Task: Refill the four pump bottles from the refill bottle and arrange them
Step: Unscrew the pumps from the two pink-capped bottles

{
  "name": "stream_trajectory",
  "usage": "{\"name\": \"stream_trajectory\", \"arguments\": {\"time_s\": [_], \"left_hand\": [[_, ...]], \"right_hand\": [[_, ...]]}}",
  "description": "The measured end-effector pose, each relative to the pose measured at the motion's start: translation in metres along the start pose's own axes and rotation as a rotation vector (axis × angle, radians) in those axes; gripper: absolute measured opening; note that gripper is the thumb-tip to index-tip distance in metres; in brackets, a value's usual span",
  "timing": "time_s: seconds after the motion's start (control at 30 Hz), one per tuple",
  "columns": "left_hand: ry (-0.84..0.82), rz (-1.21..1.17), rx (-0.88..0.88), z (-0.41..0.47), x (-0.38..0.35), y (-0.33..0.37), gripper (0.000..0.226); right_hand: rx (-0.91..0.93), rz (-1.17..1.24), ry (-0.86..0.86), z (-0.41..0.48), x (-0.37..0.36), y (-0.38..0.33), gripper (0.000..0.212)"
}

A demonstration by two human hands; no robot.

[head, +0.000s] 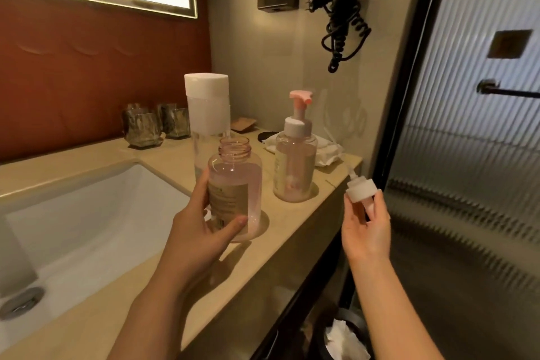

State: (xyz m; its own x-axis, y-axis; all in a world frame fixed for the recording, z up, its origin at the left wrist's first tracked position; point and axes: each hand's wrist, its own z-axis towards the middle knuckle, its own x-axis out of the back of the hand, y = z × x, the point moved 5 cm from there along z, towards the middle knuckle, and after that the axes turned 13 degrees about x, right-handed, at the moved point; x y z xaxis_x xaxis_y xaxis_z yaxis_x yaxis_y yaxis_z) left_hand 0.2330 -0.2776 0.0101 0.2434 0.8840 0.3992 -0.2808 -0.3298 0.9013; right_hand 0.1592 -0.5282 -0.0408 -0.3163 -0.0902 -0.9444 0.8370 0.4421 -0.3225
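My left hand (201, 219) grips an uncapped pink pump bottle (238, 184) standing on the beige counter (163, 272); its threaded neck is bare. My right hand (366, 225) holds the removed white pump head (361, 188) in the air past the counter's right edge, dip tube pointing up and left. Behind the bottle stands the tall refill bottle (208, 108) with a white cap. A second pink pump bottle (295, 161), its pink-nozzled pump fitted, stands to the right.
A white sink (87, 213) lies to the left, with a drain (22, 302). Two glass tumblers (156, 126) stand at the back wall. White tissues (327, 149) lie behind the pump bottle. A hair dryer (342, 9) hangs above. A ribbed glass door (473, 126) is on the right; a bin (344, 336) is below.
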Motion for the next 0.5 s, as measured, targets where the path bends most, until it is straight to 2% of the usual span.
{"name": "stream_trajectory", "arguments": {"time_s": [0.07, 0.13, 0.2, 0.37, 0.4, 0.5], "left_hand": [[0.004, 0.008, -0.004, 0.0, 0.0, 0.0, 0.093], [0.008, 0.011, -0.007, 0.0, 0.0, 0.0, 0.092], [0.007, 0.007, -0.004, 0.001, 0.0, 0.0, 0.092], [0.02, 0.028, -0.003, 0.001, 0.001, 0.0, 0.092], [0.022, 0.032, -0.004, 0.001, 0.001, 0.0, 0.092], [0.023, 0.043, -0.005, 0.001, 0.001, 0.001, 0.091]], "right_hand": [[0.09, -0.125, -0.015, 0.009, -0.009, 0.001, 0.054], [0.168, -0.363, -0.046, 0.017, -0.02, 0.003, 0.046], [0.21, -0.561, -0.124, 0.025, -0.033, 0.005, 0.048], [0.151, -0.824, -0.307, 0.052, -0.052, 0.028, 0.056], [0.123, -0.87, -0.325, 0.057, -0.054, 0.033, 0.054], [0.061, -0.992, -0.383, 0.07, -0.059, 0.047, 0.031]]}}
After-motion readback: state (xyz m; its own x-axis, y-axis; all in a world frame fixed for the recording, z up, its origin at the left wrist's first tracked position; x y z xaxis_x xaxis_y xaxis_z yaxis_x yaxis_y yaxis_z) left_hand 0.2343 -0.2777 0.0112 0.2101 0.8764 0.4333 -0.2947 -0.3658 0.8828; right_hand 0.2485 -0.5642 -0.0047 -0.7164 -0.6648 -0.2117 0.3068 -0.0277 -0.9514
